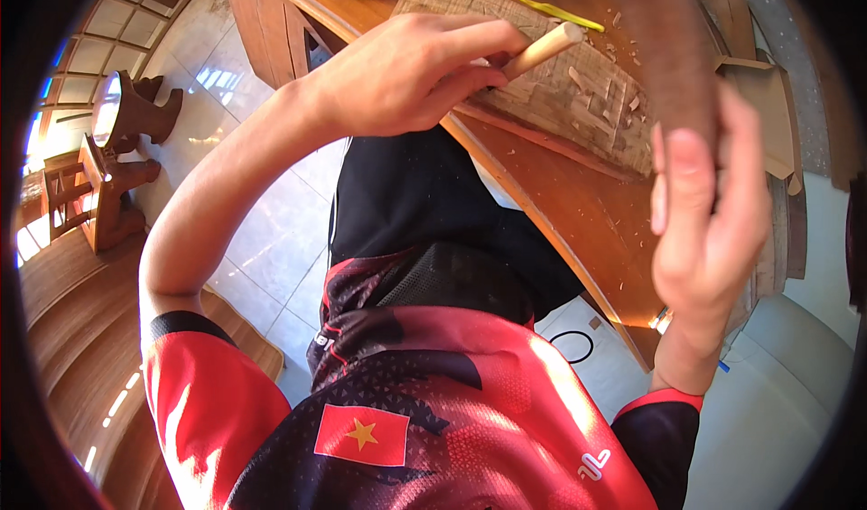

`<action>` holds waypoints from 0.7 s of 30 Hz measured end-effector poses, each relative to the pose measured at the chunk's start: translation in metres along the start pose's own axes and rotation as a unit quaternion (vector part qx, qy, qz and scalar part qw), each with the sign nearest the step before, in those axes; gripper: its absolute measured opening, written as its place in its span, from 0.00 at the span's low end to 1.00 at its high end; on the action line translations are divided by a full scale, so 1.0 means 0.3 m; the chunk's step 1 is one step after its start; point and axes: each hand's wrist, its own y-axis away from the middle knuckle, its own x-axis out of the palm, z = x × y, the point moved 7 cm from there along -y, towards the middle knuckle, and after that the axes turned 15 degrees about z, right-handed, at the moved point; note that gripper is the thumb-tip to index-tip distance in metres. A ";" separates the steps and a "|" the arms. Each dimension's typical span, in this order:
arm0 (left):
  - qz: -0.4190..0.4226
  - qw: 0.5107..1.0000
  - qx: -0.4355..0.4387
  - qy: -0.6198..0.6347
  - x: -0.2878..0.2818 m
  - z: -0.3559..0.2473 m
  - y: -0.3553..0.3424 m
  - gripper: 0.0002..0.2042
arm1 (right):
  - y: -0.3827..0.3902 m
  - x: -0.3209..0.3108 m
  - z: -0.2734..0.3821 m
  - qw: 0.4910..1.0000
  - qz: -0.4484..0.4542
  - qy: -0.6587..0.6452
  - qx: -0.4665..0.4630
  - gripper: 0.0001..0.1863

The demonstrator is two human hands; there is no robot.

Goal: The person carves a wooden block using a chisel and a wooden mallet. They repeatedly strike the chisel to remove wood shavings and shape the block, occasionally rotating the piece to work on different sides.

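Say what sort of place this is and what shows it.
Likely a woodworking spot, perhaps in a home: wood shavings lie on a board, the left hand holds a wooden stick, and wooden furniture stands nearby.

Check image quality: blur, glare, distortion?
Head view: motion blur smears the brown tool in the right hand; the wooden stick in the left hand looks sharper; glare hits the floor tiles; fisheye distortion, dark rim.

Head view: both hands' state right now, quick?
Left hand: closed, holding a pale wooden stick.
Right hand: closed around a long brown object, too blurred to identify.
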 end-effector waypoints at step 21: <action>0.046 0.997 0.026 -0.048 -0.004 -0.020 -0.094 0.11 | 0.001 0.011 -0.135 0.977 0.003 -0.168 0.133 0.23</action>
